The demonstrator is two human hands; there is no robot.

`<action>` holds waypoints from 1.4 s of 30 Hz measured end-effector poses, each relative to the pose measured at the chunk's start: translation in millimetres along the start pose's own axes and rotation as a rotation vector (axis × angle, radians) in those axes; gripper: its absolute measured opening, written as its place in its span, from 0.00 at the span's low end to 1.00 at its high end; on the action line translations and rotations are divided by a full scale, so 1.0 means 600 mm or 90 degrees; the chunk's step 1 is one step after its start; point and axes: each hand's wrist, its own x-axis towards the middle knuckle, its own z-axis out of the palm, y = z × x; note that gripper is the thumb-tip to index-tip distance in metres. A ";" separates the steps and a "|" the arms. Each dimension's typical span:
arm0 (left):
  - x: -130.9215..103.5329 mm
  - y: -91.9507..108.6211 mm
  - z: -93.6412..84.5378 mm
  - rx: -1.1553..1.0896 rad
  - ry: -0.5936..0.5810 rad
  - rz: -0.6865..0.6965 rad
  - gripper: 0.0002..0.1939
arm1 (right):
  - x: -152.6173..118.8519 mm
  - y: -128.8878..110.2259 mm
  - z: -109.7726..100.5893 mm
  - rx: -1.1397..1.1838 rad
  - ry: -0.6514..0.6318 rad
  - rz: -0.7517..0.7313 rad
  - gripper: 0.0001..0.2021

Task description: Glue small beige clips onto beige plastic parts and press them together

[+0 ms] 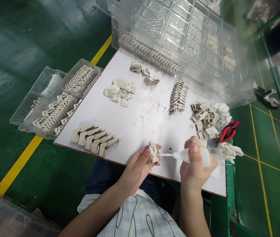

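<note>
Between thumb and fingers, my left hand [140,162] grips a small beige plastic part [154,153] with slots in its face. My right hand [196,164] is wrapped round a white squeeze bottle [183,155], tilted on its side. The bottle's thin nozzle [166,154] points left and its tip is at the right edge of the part; whether they touch I cannot tell. To the left, a row of overlapping beige parts [97,138] lies near the table's front edge. Loose flat beige pieces [121,89] are scattered further back.
On the white tabletop [140,121] stand a stacked row [179,97] and a heap of beige parts [205,118]. Red-handled pliers [229,130] and crumpled white material [230,150] lie at right. Large clear trays [179,29] cover the back; filled clear trays [56,102] sit at left.
</note>
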 end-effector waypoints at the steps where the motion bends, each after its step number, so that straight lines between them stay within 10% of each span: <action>1: 0.000 0.000 0.000 0.000 0.000 -0.001 0.22 | 0.000 0.000 0.000 -0.005 0.003 0.012 0.24; 13: -0.003 0.004 0.002 -0.008 0.005 -0.001 0.23 | 0.046 0.046 -0.002 0.153 -0.040 0.339 0.23; 23: -0.006 -0.005 -0.008 -0.034 -0.018 0.010 0.20 | 0.060 0.079 0.047 -0.140 -0.197 0.233 0.15; 29: -0.038 0.011 -0.009 -0.013 -0.018 -0.017 0.22 | 0.024 0.007 0.021 -0.136 0.094 -0.020 0.09; 35: -0.081 0.036 -0.010 -0.002 -0.078 0.005 0.27 | 0.071 -0.022 0.150 -0.150 -0.314 -0.200 0.06; 42: -0.099 0.047 -0.034 0.020 -0.035 0.036 0.28 | 0.085 0.029 0.212 -0.286 -0.486 -0.173 0.08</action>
